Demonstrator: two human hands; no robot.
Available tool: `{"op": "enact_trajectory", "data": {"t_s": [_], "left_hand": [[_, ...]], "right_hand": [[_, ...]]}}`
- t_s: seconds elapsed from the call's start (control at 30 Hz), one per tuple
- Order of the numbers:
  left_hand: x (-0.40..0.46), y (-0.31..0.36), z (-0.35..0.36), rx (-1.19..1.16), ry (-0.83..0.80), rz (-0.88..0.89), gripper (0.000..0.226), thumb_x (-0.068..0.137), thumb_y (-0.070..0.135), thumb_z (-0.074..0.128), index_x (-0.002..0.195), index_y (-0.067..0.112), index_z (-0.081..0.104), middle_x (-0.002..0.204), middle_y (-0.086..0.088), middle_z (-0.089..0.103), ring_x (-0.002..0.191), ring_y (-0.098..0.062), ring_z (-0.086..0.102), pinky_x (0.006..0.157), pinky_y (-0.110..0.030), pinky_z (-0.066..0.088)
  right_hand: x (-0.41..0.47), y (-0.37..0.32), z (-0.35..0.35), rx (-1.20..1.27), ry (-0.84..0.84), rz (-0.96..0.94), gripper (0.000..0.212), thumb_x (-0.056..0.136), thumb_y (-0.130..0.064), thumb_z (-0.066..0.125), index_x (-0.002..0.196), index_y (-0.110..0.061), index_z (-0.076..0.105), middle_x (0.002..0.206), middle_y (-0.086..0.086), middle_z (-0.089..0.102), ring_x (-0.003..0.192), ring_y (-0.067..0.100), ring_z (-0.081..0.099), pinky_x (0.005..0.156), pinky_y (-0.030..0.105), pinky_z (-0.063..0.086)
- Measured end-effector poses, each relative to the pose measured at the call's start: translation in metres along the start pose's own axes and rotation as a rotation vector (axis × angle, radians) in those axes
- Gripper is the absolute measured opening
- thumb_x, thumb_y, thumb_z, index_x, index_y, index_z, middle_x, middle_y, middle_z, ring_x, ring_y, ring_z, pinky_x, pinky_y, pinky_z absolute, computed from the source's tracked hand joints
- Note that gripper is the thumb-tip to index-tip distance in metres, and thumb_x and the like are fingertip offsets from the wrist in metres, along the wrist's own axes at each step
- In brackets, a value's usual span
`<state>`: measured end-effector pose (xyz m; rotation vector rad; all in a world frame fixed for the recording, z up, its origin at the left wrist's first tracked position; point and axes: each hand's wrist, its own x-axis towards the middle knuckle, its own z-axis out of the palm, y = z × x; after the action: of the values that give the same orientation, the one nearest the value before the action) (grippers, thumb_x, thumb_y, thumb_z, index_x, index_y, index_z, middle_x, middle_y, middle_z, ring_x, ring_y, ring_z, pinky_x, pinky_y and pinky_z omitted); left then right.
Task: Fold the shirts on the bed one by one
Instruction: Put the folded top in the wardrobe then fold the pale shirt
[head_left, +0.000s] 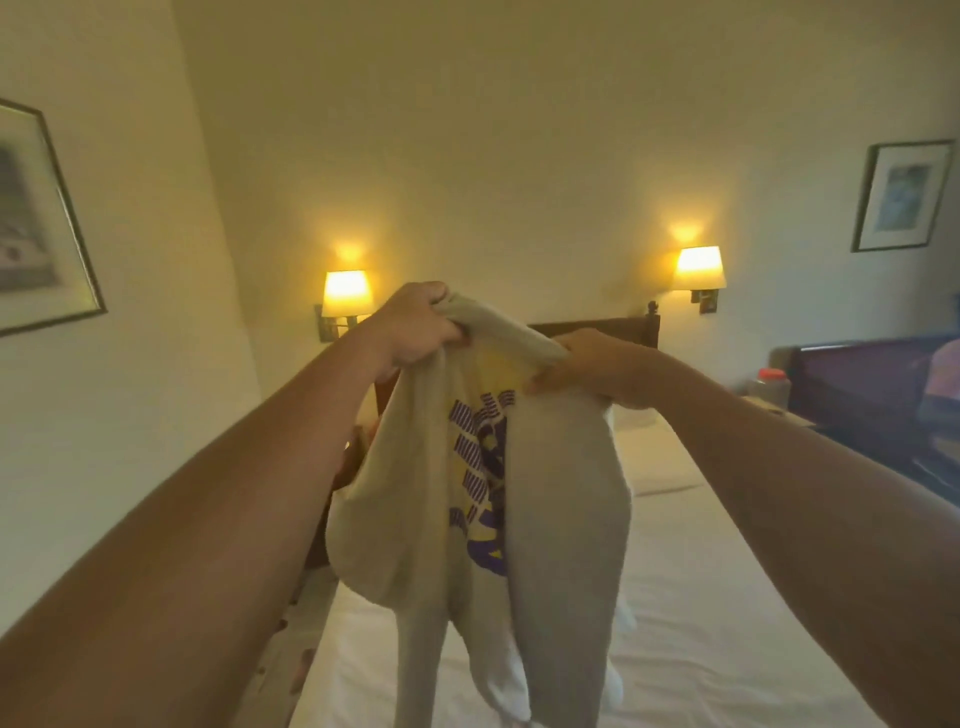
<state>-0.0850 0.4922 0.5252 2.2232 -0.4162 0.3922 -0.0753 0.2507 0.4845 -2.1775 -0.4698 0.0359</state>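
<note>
shirt (545, 493) print: folds hide lettering | left picture (36, 218): edge-cut, blurred

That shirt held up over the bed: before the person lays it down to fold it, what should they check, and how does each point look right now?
1. Left hand has a firm hold on the shirt: ok, fingers curled round its top edge.
2. Right hand holds it too: ok, it pinches the cloth.
3. Shirt hangs flat and spread: not ok, it is bunched, the purple print half hidden in folds.
4. Free room on the bed: ok, bare white sheet lies below.
5. Sleeves untwisted: cannot tell.
6. Other shirts waiting: cannot tell, none in view.
</note>
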Motion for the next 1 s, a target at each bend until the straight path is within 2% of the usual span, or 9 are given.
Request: {"op": "enact_trajectory", "data": {"t_s": [0.07, 0.2, 0.3, 0.4, 0.5, 0.7, 0.83, 0.93, 1.0], "left_hand": [[0.000, -0.006, 0.002, 0.138, 0.017, -0.001, 0.022, 0.086, 0.013, 0.074, 0.081, 0.017, 0.054, 0.084, -0.003, 0.054, 0.078, -0.016, 0.047, 0.065, -0.031, 0.039], [0.002, -0.014, 0.000, 0.513, -0.098, -0.092, 0.021, 0.089, 0.024, 0.073, 0.093, 0.006, 0.061, 0.090, -0.004, 0.056, 0.085, -0.022, 0.050, 0.065, -0.030, 0.039], [0.000, -0.003, -0.004, 0.433, -0.303, -0.256, 0.049, 0.082, 0.043, 0.079, 0.120, 0.017, 0.061, 0.112, 0.001, 0.059, 0.107, -0.023, 0.057, 0.088, -0.035, 0.050], [-0.004, 0.007, 0.008, -0.014, -0.464, -0.286, 0.026, 0.089, 0.033, 0.073, 0.113, 0.028, 0.065, 0.098, 0.010, 0.074, 0.097, -0.016, 0.065, 0.083, -0.030, 0.055], [0.005, -0.003, 0.029, -0.196, -0.427, -0.194, 0.030, 0.090, 0.023, 0.073, 0.120, 0.021, 0.071, 0.111, 0.003, 0.076, 0.108, -0.024, 0.069, 0.099, -0.039, 0.053], [0.030, -0.014, 0.029, 0.166, -0.074, -0.062, 0.022, 0.087, 0.025, 0.074, 0.091, 0.005, 0.066, 0.095, -0.010, 0.061, 0.084, -0.020, 0.052, 0.070, -0.033, 0.042], [0.041, -0.012, 0.040, 0.441, 0.064, -0.028, 0.019, 0.085, 0.019, 0.074, 0.082, 0.011, 0.057, 0.085, -0.007, 0.058, 0.078, -0.023, 0.051, 0.062, -0.032, 0.035], [0.046, -0.006, 0.043, 0.307, -0.052, -0.045, 0.036, 0.079, 0.029, 0.085, 0.096, 0.015, 0.057, 0.090, 0.001, 0.056, 0.080, -0.016, 0.053, 0.066, -0.030, 0.040], [0.041, 0.002, 0.048, 0.005, -0.261, -0.127, 0.059, 0.073, 0.039, 0.088, 0.120, 0.017, 0.059, 0.114, -0.003, 0.061, 0.100, -0.019, 0.060, 0.086, -0.034, 0.049]], "right_hand": [[-0.002, 0.001, -0.002, -0.217, -0.131, 0.086, 0.042, 0.077, -0.032, 0.085, 0.112, -0.014, 0.069, 0.100, 0.004, 0.075, 0.092, 0.023, 0.073, 0.081, 0.036, 0.061], [0.010, -0.006, -0.001, -0.698, 0.094, -0.048, 0.030, 0.079, -0.037, 0.081, 0.094, -0.012, 0.073, 0.087, -0.001, 0.069, 0.082, 0.018, 0.064, 0.071, 0.026, 0.050], [0.015, -0.020, -0.005, -0.588, 0.297, -0.243, 0.029, 0.080, -0.031, 0.079, 0.071, -0.013, 0.059, 0.070, -0.002, 0.056, 0.069, 0.017, 0.053, 0.058, 0.024, 0.038], [0.021, -0.032, -0.005, -0.448, 0.308, -0.336, 0.036, 0.083, -0.027, 0.076, 0.064, -0.015, 0.048, 0.064, -0.003, 0.049, 0.060, 0.011, 0.042, 0.053, 0.020, 0.033], [0.026, -0.030, -0.006, -0.390, 0.318, -0.364, 0.037, 0.083, -0.025, 0.077, 0.064, -0.017, 0.046, 0.065, -0.003, 0.047, 0.060, 0.011, 0.039, 0.055, 0.026, 0.032], [0.027, 0.023, -0.029, -0.657, 0.040, 0.001, 0.032, 0.072, -0.037, 0.086, 0.086, -0.011, 0.072, 0.086, 0.005, 0.069, 0.078, 0.020, 0.062, 0.074, 0.035, 0.052], [0.026, 0.032, -0.031, -0.418, 0.255, -0.037, 0.027, 0.082, -0.030, 0.077, 0.073, -0.008, 0.064, 0.071, 0.003, 0.059, 0.066, 0.017, 0.052, 0.060, 0.029, 0.040], [0.030, 0.019, -0.028, -0.187, 0.422, -0.132, 0.028, 0.084, -0.021, 0.073, 0.068, -0.006, 0.055, 0.065, 0.001, 0.047, 0.066, 0.016, 0.043, 0.058, 0.032, 0.033], [0.029, 0.006, -0.024, -0.241, 0.444, -0.233, 0.033, 0.080, -0.022, 0.076, 0.064, -0.014, 0.049, 0.062, -0.003, 0.043, 0.063, 0.014, 0.039, 0.058, 0.031, 0.032]]}}
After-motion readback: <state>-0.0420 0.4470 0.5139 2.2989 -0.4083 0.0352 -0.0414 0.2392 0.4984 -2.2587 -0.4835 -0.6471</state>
